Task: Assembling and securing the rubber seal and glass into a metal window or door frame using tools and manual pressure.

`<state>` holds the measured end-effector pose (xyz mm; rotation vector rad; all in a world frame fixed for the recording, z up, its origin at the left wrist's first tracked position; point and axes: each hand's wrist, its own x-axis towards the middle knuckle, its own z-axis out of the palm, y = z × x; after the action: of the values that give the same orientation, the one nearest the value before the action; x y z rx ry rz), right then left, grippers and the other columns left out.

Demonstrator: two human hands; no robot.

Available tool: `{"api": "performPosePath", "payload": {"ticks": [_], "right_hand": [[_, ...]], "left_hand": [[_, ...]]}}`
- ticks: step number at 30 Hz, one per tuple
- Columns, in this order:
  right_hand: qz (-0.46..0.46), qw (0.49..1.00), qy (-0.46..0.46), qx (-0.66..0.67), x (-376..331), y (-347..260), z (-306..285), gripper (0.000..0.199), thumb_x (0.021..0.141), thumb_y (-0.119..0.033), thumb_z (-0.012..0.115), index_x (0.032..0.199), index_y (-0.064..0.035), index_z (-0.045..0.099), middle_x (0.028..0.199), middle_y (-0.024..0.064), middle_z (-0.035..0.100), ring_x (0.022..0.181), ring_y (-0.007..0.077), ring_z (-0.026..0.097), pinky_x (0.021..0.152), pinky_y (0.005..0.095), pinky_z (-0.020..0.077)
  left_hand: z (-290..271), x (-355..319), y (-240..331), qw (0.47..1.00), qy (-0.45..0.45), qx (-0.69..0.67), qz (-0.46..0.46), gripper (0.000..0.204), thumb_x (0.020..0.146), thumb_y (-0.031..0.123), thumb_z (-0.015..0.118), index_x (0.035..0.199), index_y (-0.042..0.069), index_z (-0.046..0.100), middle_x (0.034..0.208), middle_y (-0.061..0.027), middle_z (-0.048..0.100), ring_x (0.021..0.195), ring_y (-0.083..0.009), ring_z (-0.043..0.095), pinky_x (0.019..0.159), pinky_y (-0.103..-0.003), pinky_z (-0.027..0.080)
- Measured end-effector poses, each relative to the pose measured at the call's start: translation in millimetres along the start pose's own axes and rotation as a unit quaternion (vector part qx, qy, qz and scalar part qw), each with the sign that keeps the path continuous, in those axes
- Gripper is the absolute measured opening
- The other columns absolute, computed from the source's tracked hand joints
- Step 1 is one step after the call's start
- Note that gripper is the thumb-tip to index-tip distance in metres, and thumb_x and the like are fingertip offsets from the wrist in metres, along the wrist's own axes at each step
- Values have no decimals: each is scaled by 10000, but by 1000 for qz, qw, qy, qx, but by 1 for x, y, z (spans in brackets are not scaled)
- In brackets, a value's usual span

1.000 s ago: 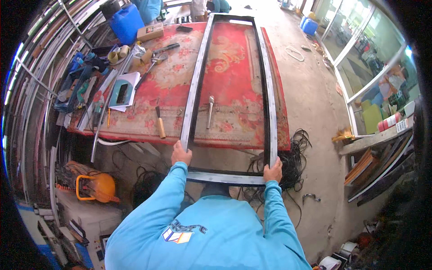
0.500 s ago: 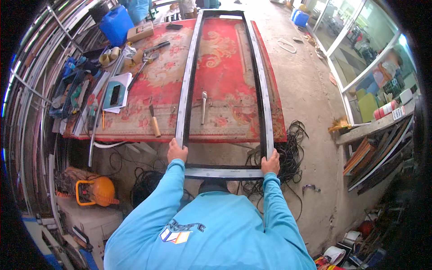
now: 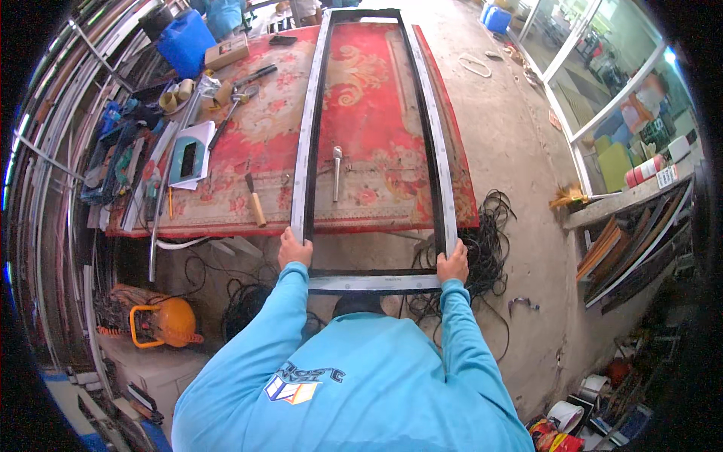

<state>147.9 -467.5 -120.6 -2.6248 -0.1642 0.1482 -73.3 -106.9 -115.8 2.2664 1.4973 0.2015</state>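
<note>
A long rectangular window or door frame (image 3: 374, 283), dark with whitish film on its faces, lies lengthwise over a table covered with a red patterned rug (image 3: 361, 75). Its near end sticks out past the table edge towards me. My left hand (image 3: 295, 249) is closed around the near left corner area of the frame. On the opposite side bar my right hand (image 3: 453, 264) grips at about the same distance. Inside the frame's outline a slim metal tool (image 3: 337, 173) rests on the rug. Left of the frame lies a wooden-handled tool (image 3: 256, 202) with a flat blade.
On the table's left are a phone (image 3: 189, 159) on papers, a hammer-like tool (image 3: 232, 113), tape rolls (image 3: 177, 96) and a blue jerrycan (image 3: 185, 44). Black cords (image 3: 488, 245) are heaped below the right edge. An orange compressor tank (image 3: 175, 322) stands lower left, glass doors (image 3: 602, 83) at right.
The whole view has shifted slightly, with table, frame and hands all a little higher in the picture. Both hands keep their grip, and the frame's place on the table looks nearly the same.
</note>
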Motion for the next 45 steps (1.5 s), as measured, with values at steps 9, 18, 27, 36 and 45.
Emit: {"api": "performPosePath", "payload": {"ticks": [9, 18, 27, 36, 45], "right_hand": [[11, 1000, -12, -8, 0, -4, -3, 711, 841, -235, 687, 1462, -39, 402, 1420, 198, 507, 1259, 399, 558, 1045, 472, 476], [6, 1000, -7, -1, 0, -2, -1, 711, 843, -242, 686, 1464, -46, 403, 1419, 193, 508, 1258, 394, 558, 1047, 466, 475], [-1, 1000, -1, -6, 0, -4, -3, 705, 838, -243, 681, 1455, -26, 420, 1406, 185, 517, 1247, 389, 567, 1041, 460, 479], [8, 1000, -2, -14, 0, -4, -4, 707, 834, -243, 669, 1463, -43, 415, 1416, 171, 515, 1231, 388, 576, 1020, 467, 492], [-12, 999, 25, 16, 2, 5, 5, 671, 824, -207, 672, 1431, -32, 447, 1391, 213, 538, 1242, 417, 564, 1031, 486, 474]], "left_hand": [[2, 2, -2, 1000, 0, 5, -2, 701, 852, 319, 679, 1444, 60, 409, 1355, -224, 555, 1111, -441, 645, 951, -518, 523], [1, 3, 0, 1000, -3, 10, -7, 686, 852, 317, 679, 1430, 58, 417, 1362, -224, 548, 1111, -437, 645, 949, -514, 523], [-2, 0, 4, 1000, 2, 6, -13, 671, 853, 314, 676, 1422, 69, 420, 1354, -227, 553, 1118, -446, 636, 958, -524, 517], [-2, 1, 2, 1000, -5, -5, -6, 644, 852, 307, 671, 1399, 71, 425, 1340, -226, 560, 1110, -449, 637, 947, -527, 521], [-1, 1, 2, 1000, -6, 1, -18, 643, 848, 325, 671, 1390, 84, 421, 1318, -228, 568, 1069, -461, 653, 926, -543, 529]]}}
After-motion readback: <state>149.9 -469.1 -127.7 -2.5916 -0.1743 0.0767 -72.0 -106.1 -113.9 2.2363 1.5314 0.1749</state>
